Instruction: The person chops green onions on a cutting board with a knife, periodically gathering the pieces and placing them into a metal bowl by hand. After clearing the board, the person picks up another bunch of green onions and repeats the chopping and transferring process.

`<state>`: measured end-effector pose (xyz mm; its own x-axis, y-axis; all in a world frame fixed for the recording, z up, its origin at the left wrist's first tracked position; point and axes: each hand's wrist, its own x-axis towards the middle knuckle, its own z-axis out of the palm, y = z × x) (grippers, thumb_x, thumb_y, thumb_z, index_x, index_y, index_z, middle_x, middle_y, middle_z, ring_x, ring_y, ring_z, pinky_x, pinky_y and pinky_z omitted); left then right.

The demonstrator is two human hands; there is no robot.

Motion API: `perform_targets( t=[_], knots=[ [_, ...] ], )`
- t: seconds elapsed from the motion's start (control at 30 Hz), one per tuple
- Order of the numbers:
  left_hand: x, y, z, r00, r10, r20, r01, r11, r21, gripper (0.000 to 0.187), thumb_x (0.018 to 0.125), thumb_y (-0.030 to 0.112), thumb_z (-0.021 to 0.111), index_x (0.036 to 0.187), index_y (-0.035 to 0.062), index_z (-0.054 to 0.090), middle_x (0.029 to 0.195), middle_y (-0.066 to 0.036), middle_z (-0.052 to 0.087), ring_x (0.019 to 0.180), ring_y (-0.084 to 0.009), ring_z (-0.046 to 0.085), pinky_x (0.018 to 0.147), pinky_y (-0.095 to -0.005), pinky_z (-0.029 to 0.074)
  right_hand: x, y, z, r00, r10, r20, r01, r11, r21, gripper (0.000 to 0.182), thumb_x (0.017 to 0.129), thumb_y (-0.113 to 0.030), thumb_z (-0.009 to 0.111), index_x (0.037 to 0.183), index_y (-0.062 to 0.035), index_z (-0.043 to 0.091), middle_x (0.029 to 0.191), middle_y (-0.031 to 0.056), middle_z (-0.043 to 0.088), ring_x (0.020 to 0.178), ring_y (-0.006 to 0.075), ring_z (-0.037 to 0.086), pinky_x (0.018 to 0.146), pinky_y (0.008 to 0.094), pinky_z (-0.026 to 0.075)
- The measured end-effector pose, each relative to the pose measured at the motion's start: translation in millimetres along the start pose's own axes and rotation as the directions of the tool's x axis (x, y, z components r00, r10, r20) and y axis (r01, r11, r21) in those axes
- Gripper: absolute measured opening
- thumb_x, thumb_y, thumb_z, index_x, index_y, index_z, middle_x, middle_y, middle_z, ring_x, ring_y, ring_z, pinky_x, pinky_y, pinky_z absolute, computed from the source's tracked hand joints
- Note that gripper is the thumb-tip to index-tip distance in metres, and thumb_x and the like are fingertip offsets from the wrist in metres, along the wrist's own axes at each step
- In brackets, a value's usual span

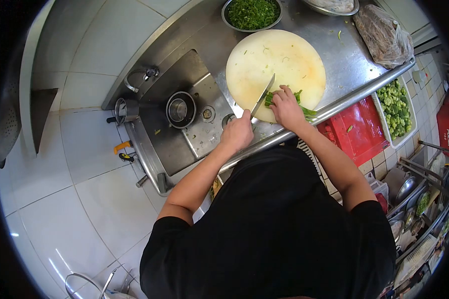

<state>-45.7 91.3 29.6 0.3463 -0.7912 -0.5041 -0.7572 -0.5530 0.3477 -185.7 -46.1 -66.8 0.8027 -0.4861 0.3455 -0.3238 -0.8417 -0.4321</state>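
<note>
A round, pale cutting board [297,62] lies on the steel counter beside the sink. My left hand [238,132] is closed around the handle of a knife [264,94], whose blade points up and to the right over the board's lower left part. Just right of the blade, my right hand [287,108] presses bent fingers onto green leafy stalks [307,111] at the board's lower edge. Small green scraps are scattered on the board. Above it stands a metal bowl [225,20] of chopped greens [253,12].
At the left is a steel sink [167,142] with a faucet [147,74] and a round pot [181,109]. A plastic bag [384,37] lies at the upper right. Below the counter's edge are a red crate [356,132] and a white tray [413,119] of green vegetables.
</note>
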Motion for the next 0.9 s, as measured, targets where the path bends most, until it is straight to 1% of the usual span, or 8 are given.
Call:
perform_targets(
  t=[0.1,0.23,0.3,0.33,0.43,0.53,0.6,0.9],
  knots=[
    [-2,2,2,1.0,0.002,-0.024,-0.001,0.999,0.035,0.021,0.093,0.014,0.047,0.109,-0.0001,0.047,0.085,-0.033,0.065,0.085,-0.0495,0.065,0.079,-0.0593,0.048,5,-2,-9,0.986,0.135,0.094,-0.151,0.97,0.189,0.021,0.085,-0.011,0.063,0.1,0.0036,0.059,0.118,0.0198,0.056,0.115,0.0378,0.052,0.101,0.0453,0.043],
    [-11,12,-2,0.999,-0.02,-0.051,0.021,1.0,0.018,0.02,0.093,0.013,0.047,0.109,0.0005,0.047,0.085,-0.033,0.065,0.085,-0.0497,0.065,0.077,-0.0595,0.049,-6,-5,-3,0.977,0.044,0.208,-0.058,0.997,0.059,0.02,0.086,-0.009,0.061,0.1,0.0051,0.06,0.121,0.0197,0.054,0.119,0.0377,0.05,0.102,0.0448,0.042],
    [-12,13,0,0.997,-0.049,-0.053,0.05,0.999,0.009,0.02,0.093,0.013,0.047,0.109,0.0005,0.047,0.086,-0.033,0.065,0.084,-0.0497,0.065,0.077,-0.0596,0.049,-15,-5,7,0.992,-0.125,-0.034,0.12,0.985,-0.122,0.017,0.086,-0.009,0.058,0.097,0.0045,0.061,0.116,0.018,0.055,0.114,0.0359,0.053,0.098,0.0437,0.046],
    [-10,11,3,0.998,-0.053,-0.037,0.054,0.998,0.023,0.02,0.094,0.014,0.048,0.109,0.0005,0.046,0.085,-0.033,0.065,0.084,-0.05,0.065,0.077,-0.0598,0.049,-17,-4,8,0.992,-0.124,-0.033,0.12,0.986,-0.12,0.017,0.086,-0.009,0.058,0.097,0.0045,0.061,0.116,0.018,0.055,0.114,0.0359,0.053,0.098,0.0437,0.046],
    [-6,11,-1,0.998,-0.044,-0.039,0.045,0.998,0.038,0.02,0.095,0.015,0.048,0.108,0.0004,0.046,0.085,-0.032,0.066,0.083,-0.0507,0.065,0.076,-0.0602,0.048,-15,-1,6,0.989,-0.071,-0.131,0.083,0.992,0.09,0.016,0.084,-0.009,0.06,0.094,0.0027,0.061,0.113,0.0177,0.057,0.106,0.035,0.057,0.092,0.0418,0.049],
    [-11,16,-9,0.997,-0.037,-0.069,0.04,0.998,0.041,0.02,0.096,0.017,0.048,0.107,0.0005,0.046,0.085,-0.031,0.066,0.081,-0.0511,0.065,0.076,-0.0609,0.048,-2,2,-1,0.999,0.041,-0.033,-0.032,0.97,0.242,0.013,0.081,-0.009,0.06,0.091,0.0002,0.062,0.104,0.016,0.06,0.099,0.0337,0.059,0.088,0.0415,0.051],
    [-15,21,-10,0.996,-0.036,-0.079,0.039,0.998,0.043,0.02,0.096,0.017,0.048,0.107,0.0006,0.046,0.085,-0.031,0.066,0.081,-0.0512,0.065,0.076,-0.0613,0.048,8,5,-5,0.978,0.089,0.188,-0.126,0.973,0.192,0.012,0.078,-0.01,0.062,0.088,-0.0013,0.063,0.096,0.0141,0.06,0.095,0.0327,0.06,0.086,0.0415,0.051],
    [-34,32,-4,0.997,-0.07,-0.036,0.074,0.986,0.149,0.022,0.087,0.007,0.05,0.107,0.0007,0.045,0.081,-0.03,0.066,0.08,-0.0496,0.066,0.07,-0.0586,0.051,12,6,-6,0.979,0.029,0.203,-0.066,0.981,0.18,0.01,0.079,-0.012,0.063,0.084,-0.0035,0.062,0.095,0.0126,0.06,0.095,0.0309,0.06,0.085,0.0415,0.052]
  ],
)
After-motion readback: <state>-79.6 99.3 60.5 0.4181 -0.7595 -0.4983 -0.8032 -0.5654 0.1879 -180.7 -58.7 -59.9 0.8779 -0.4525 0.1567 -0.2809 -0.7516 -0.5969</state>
